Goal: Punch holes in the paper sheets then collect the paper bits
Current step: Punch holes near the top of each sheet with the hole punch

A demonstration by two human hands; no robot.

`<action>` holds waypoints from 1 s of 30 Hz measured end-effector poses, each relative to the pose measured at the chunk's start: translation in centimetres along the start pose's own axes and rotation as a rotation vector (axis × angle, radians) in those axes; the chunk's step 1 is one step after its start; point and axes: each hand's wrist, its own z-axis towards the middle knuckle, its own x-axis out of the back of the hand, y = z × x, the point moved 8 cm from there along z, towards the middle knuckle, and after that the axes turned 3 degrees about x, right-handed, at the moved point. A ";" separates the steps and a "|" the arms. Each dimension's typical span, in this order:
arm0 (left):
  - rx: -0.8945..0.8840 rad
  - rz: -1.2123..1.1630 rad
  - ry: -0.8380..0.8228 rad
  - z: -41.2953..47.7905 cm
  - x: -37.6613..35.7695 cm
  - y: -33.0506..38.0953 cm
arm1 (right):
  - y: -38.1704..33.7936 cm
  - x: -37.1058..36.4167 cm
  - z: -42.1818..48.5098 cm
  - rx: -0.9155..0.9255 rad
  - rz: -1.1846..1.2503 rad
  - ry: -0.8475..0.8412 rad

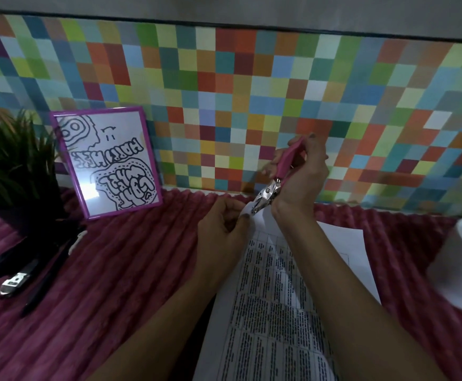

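A ribbed magenta cloth covers the desk. Printed paper sheets run from the lower centre up to mid-frame. A plant and a framed drawing stand at the left. The left hand pinches the top sheet's far edge. The right hand grips a pink-handled hole punch, whose metal head meets that edge.

The hole punch has pink handles and a shiny metal head. My right hand grips it, head tilted down, biting the far edge of the printed sheet. That sheet, covered in rows of dark text, runs from the desk's near edge, and my left hand pinches its far end. A plain white sheet lies flat beneath it, showing to the right.
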 end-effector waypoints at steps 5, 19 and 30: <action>0.018 0.020 0.000 0.0 0.1 -0.3 | -0.3 0.0 -0.2 -0.003 -0.014 0.029; -0.012 0.087 0.049 0.0 0.4 0.2 | 1.7 -0.3 0.4 -0.249 -0.106 -0.170; -0.055 0.106 0.045 0.4 0.3 0.2 | -1.8 6.1 2.2 -0.206 -0.120 0.082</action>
